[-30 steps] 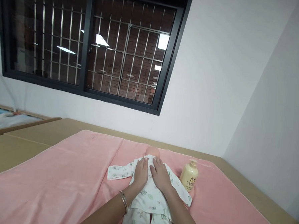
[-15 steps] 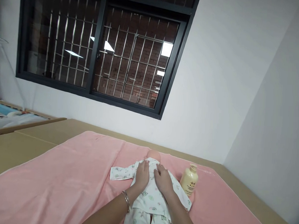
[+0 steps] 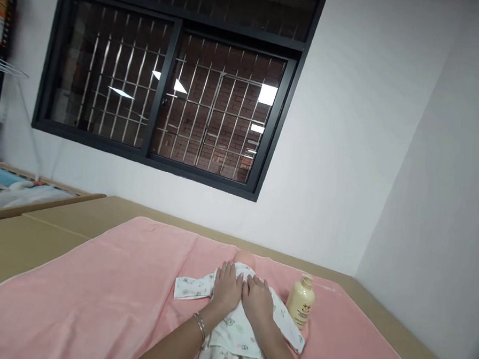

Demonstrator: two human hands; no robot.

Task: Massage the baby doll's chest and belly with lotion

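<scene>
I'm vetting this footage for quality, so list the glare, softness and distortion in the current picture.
Head view: bright white reflections glare on the dark window; head view: the window slants, whether from camera tilt or lens stretch I cannot tell; head view: the bottle's smallest print is unreadable, though the shirt's pattern shows; head view: the lower right edge is dark and blurred.

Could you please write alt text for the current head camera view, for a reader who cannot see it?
A person's left hand and right hand rest on the upper body of a doll in white printed clothes, lying on a pink blanket. A pale yellow pump bottle stands beside the sleeve on the right; a dark-framed window is behind.
</scene>
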